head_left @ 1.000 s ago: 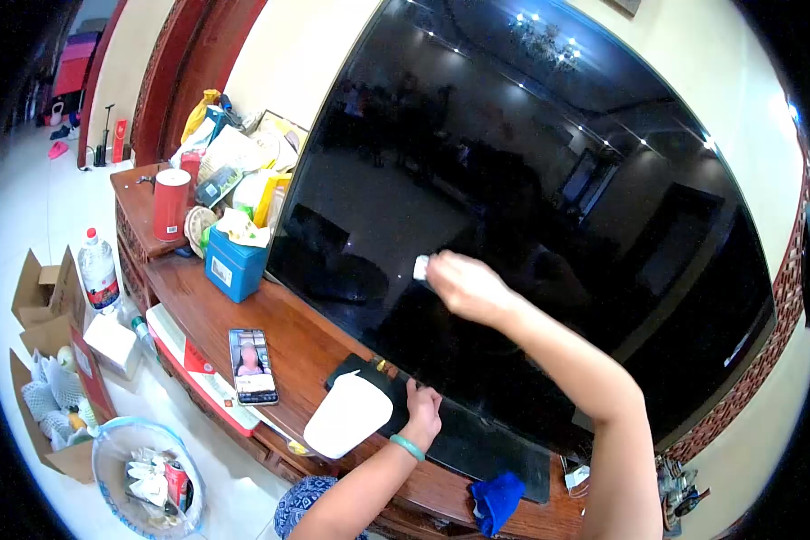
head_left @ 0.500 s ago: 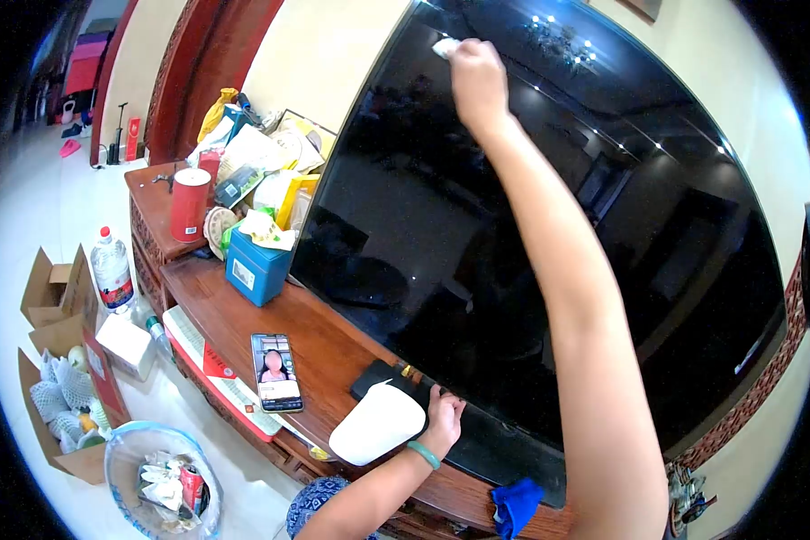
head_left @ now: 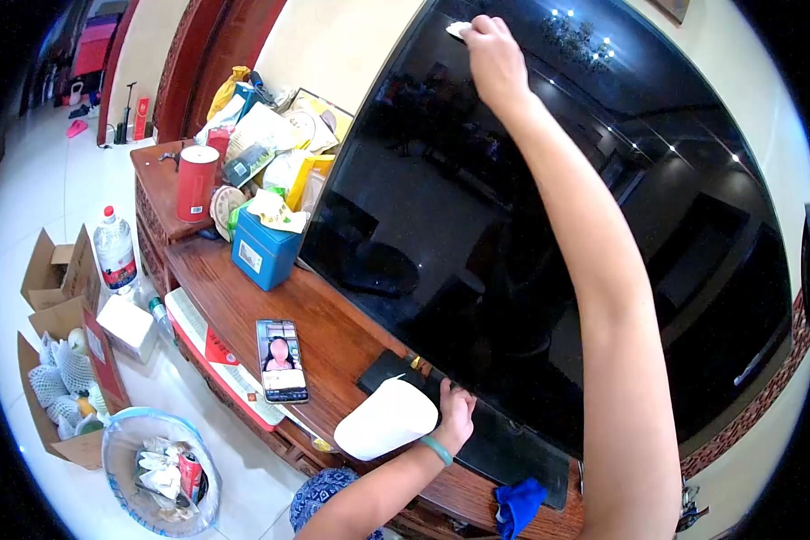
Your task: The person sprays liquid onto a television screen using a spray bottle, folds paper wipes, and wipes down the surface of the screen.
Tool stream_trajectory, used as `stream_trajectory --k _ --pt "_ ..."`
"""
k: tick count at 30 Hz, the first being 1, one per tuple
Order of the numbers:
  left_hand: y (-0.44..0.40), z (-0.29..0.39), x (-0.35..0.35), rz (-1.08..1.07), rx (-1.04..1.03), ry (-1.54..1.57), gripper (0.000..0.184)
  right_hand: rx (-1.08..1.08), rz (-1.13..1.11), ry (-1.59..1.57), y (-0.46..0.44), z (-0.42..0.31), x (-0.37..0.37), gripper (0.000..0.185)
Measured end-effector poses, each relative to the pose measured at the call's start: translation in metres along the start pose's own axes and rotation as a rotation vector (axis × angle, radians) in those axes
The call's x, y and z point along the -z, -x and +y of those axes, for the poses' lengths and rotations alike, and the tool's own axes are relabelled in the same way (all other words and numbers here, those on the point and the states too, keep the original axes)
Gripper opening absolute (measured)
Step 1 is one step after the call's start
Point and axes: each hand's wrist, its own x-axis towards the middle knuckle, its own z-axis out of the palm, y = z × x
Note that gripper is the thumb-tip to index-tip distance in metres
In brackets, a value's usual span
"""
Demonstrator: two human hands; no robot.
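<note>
My right hand (head_left: 498,61) is raised at the upper left part of the large black screen (head_left: 513,234), its fingers closed on a small white wipe (head_left: 459,31) against the glass. Down at the screen's lower edge, my left hand (head_left: 457,412), with a green bangle on the wrist, has its fingers curled at the black base; what they hold, if anything, is hidden. Beside it a white paper roll (head_left: 387,418) lies on the wooden cabinet (head_left: 328,337). A blue cloth (head_left: 518,506) rests to the right of my left forearm.
A phone (head_left: 281,360), a blue box (head_left: 265,250), a red canister (head_left: 197,184) and piled bags (head_left: 270,135) stand on the cabinet. On the floor at left are a lined bin (head_left: 117,459), cardboard boxes (head_left: 63,270) and a large bottle (head_left: 115,250).
My right hand has gone from the screen's lower middle up to its upper left, still with the wipe. My left hand stays by the base. The view has shifted slightly.
</note>
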Motion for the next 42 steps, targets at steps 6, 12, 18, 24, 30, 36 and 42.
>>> stream_trajectory --k 6,12,18,24,30,36,42 --pt "0.014 0.007 -0.015 -0.004 -0.032 0.014 0.079 0.114 0.011 -0.189 0.063 -0.082 -0.026 0.014" --pt "0.022 0.01 -0.024 0.118 -0.023 0.011 0.073 0.165 -0.168 -0.414 0.137 -0.175 -0.035 0.014" --pt "0.01 0.001 -0.012 0.056 0.0 0.018 0.067 0.299 -0.266 -0.496 0.214 -0.231 -0.017 0.021" --pt "0.003 -0.005 -0.011 0.111 0.015 0.043 0.055 0.504 -0.479 -0.586 0.254 -0.233 0.018 0.012" --pt "0.007 0.002 -0.016 0.059 0.001 0.009 0.054 0.34 -0.318 -0.481 0.176 -0.223 -0.023 0.01" --pt "0.007 -0.004 -0.01 0.074 -0.02 0.045 0.076 0.364 -0.349 -0.418 0.198 -0.238 -0.019 0.009" --pt "0.003 0.005 -0.01 0.144 0.084 0.082 0.054 0.368 -0.52 -0.565 0.286 -0.212 0.074 0.014"
